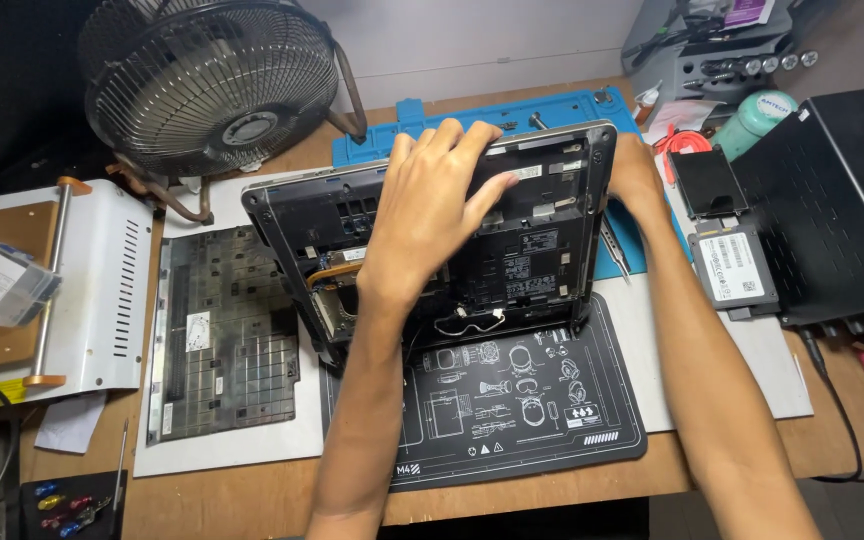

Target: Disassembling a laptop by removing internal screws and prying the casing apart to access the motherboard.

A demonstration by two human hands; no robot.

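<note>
The laptop [512,250] is opened up – bottom cover off, dark plastic insides showing, stickers, an orange ribbon cable and some loose thin wires near the lower edge. It's tipped up on its edge, leaning over the black work mat [522,400]. The left hand [432,200] lies flat across the inside, fingers spread and curled over the top rim. The right hand [637,170] is at the right edge, mostly hidden behind it – gripping the side as far as I can tell. The removed bottom cover [222,330] lies flat to the left.

2 hands [432,200], 1 laptop [532,250], 2 drives [732,265], 1 fan [212,80], 2 mats [512,420].
</note>
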